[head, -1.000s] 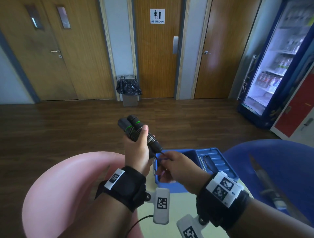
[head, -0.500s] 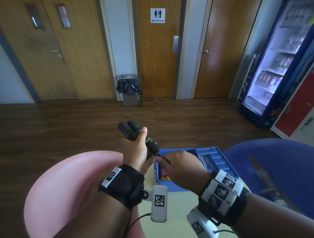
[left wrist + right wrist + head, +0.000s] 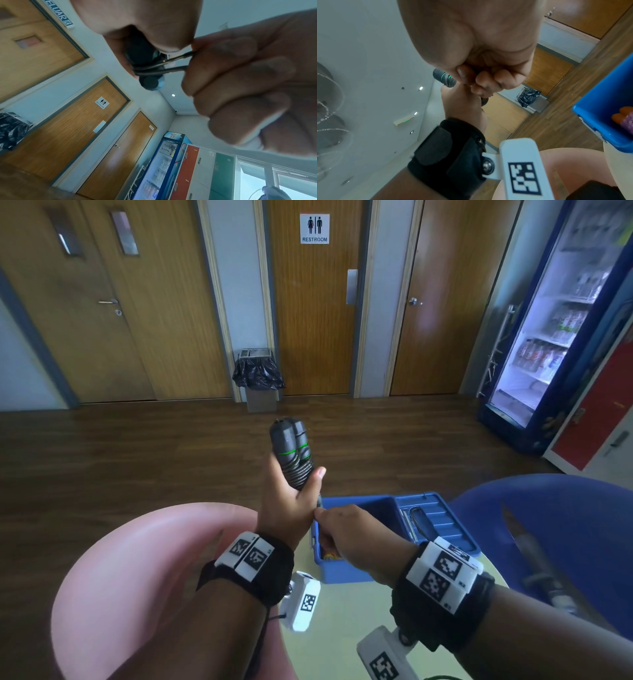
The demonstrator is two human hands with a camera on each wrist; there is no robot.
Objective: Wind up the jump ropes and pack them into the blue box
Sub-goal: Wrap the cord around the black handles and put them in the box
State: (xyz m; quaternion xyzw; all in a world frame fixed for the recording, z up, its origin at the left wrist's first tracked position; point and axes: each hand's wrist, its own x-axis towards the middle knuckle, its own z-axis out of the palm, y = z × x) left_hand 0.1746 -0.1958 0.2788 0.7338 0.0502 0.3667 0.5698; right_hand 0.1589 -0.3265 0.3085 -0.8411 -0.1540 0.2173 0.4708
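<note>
Handles [image 3: 292, 451] swung upright, left hand [image 3: 289, 501] gripping them, right hand [image 3: 346, 530] pinching cord [image 3: 173, 60].

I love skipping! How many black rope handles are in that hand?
2: both jump rope handles stand side by side in the left hand, raised above the blue box.

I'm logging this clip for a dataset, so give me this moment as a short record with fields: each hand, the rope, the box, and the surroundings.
left hand: left hand grips the two black jump rope handles, held upright above the table
right hand: right hand pinches the cord just below the handles
rope state: cord coiled around the handles, one strand leading to the right fingers
blue box: blue box open on the table, lid swung back, orange and purple items inside
surroundings: pink chair, blue chair, bin, drinks fridge
</note>
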